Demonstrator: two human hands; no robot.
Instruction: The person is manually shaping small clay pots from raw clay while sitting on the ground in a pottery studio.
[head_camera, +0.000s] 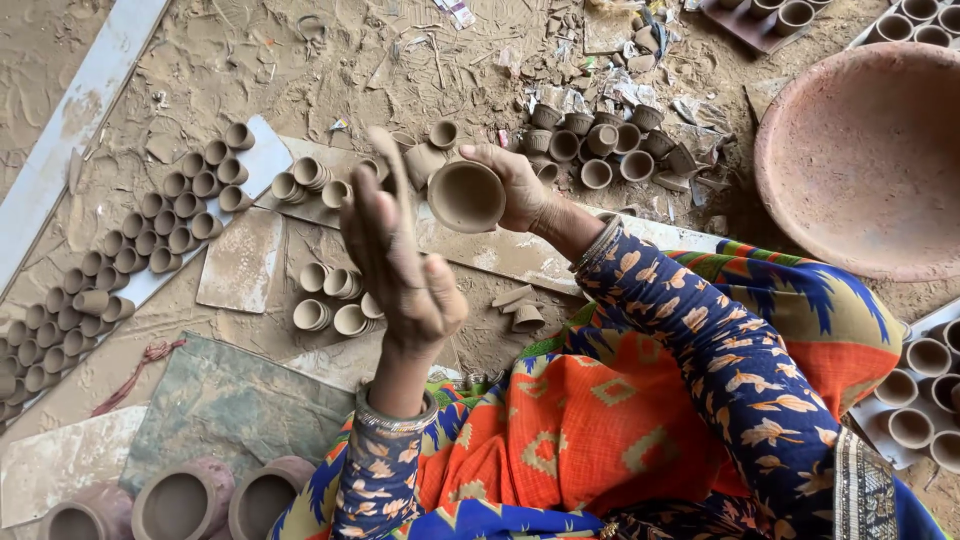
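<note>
Two hands are working above the sandy floor (250, 60): the right hand (515, 185) is gripping a small brown unfired clay cup (466, 196) by its rim, the left hand (400, 255) is hovering spread flat beside it. A loose grip could be dropping or denting it.

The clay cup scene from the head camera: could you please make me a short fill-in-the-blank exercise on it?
1. The right hand holds a small clay ____.
2. The left hand is open and holds ____.
3. The big clay bowl lies on the person's ____ side.

Missing words: cup; nothing; right
</note>
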